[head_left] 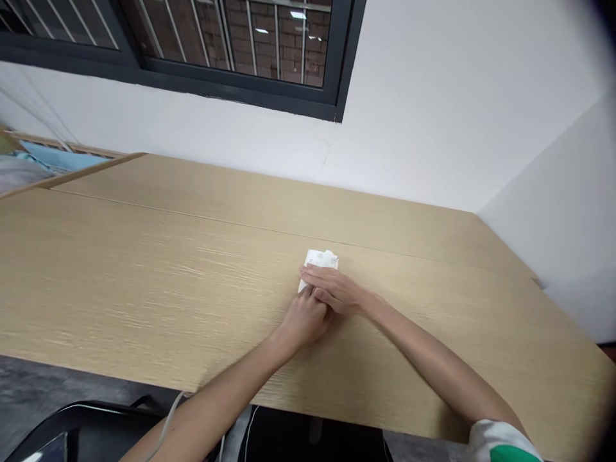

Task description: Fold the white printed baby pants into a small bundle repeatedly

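Observation:
A small white packet [321, 258], which looks like a tissue packet with faint printing, lies on the wooden table in the middle of the view. My left hand [308, 316] is closed at its near end, with the fingers curled and their tips hidden under the other hand. Across the packet's middle lies my right hand [337, 290], its fingers stretched out flat to the left and its thumb over the left hand's knuckles. Both hands touch each other, and they cover the packet's near part.
The wooden table [144, 269] reaches to a white wall [409, 115] with a dark-framed barred window [240, 83]. Blue cloth or bedding [62, 157] shows at the far left. A black chair [101, 430] and a pale cable [168, 420] are at the near edge.

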`<state>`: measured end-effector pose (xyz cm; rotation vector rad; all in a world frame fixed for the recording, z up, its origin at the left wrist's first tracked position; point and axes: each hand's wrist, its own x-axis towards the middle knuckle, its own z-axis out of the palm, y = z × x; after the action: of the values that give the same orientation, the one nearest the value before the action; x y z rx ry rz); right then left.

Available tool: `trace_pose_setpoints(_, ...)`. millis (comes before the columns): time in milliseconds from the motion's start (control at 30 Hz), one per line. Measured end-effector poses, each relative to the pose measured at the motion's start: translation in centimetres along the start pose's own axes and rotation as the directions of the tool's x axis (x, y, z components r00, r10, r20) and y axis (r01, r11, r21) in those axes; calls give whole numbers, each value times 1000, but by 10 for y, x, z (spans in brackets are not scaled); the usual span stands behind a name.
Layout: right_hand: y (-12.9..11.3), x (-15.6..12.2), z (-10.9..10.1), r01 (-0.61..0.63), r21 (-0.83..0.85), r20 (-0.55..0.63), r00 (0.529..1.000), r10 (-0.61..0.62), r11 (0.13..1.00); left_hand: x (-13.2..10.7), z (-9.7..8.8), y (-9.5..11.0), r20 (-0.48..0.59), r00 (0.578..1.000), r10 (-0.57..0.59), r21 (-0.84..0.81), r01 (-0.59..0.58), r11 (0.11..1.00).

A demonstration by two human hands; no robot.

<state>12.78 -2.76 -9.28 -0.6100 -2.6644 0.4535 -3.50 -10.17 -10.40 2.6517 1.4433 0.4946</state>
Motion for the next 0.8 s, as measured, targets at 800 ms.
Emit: trace_pose_setpoints(800, 56, -26, 6, -417, -150, -265, 891, 369, 897, 10, -9, -35, -259, 910, -322, -52, 320, 946)
